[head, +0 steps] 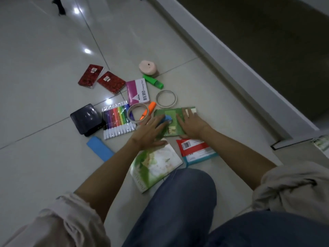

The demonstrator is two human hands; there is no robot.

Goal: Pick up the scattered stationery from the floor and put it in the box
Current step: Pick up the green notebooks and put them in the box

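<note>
both hands going for the green notebook

the person is kneeling on the tiled floor (44,72), and both hands are reaching onto the green spiral notebook (173,122) lying just ahead of the knee. the left hand (151,131) is lying spread, fingers straight, over the notebook's near-left part and a small blue tape roll (166,119) sitting on the cover; it is gripping nothing yet. the right hand (191,122) is pressing flat on the right half, fingers extended toward the far edge, also holding nothing.

no box is showing anywhere in view, so its place cannot be told.

around them the stationery is lying scattered: the marker pack (118,122), two clear tape rings (136,113) (166,98), an orange highlighter (147,113), a green highlighter (153,81), the hero stamp pad box (138,91), two red notepads (90,76) (111,82), and a larger green notebook (154,164) nearer the knee.

to do this well, i'd judge the fingers should be curling under the notebook's edges from both sides and lifting level, since the tape roll on top is looking likely to roll off.
</note>
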